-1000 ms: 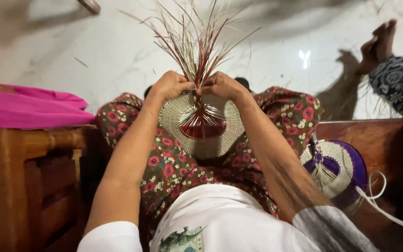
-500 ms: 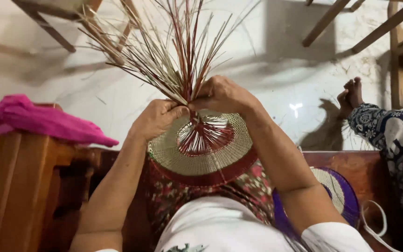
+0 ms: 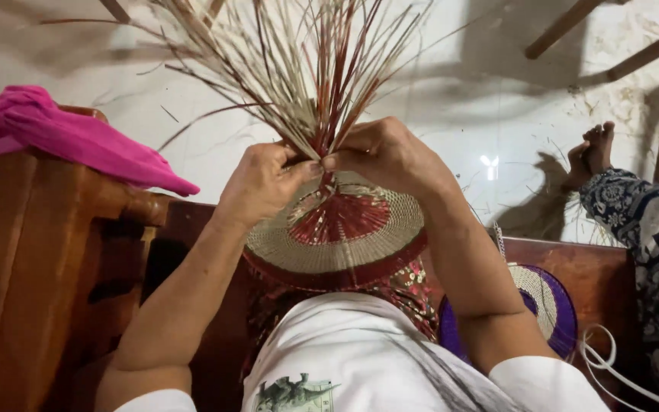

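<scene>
Above the woven disc (image 3: 335, 238) on the lap, the left hand (image 3: 262, 183) and right hand (image 3: 387, 155) pinch the base of the upright straw bundle (image 3: 306, 72). Judging from this, tight fingertip pressure close to the disc's rim would keep the strands from slipping.

A brown wooden bench (image 3: 573, 267) is seen across the lower part of the view, with a wooden armrest (image 3: 55, 198) at the left. A pink cloth (image 3: 78, 137) is draped over that armrest. At the right, a round woven piece with a purple rim (image 3: 554, 309) is laid on the seat, and a white cord (image 3: 619, 374) is coiled just beside it. Beyond the bench, a pale, mottled floor (image 3: 497, 114) is shown, on which thin loose fibres (image 3: 554, 149) are scattered. A bare foot (image 3: 593, 152) of another person is rested on that floor at the right.
</scene>
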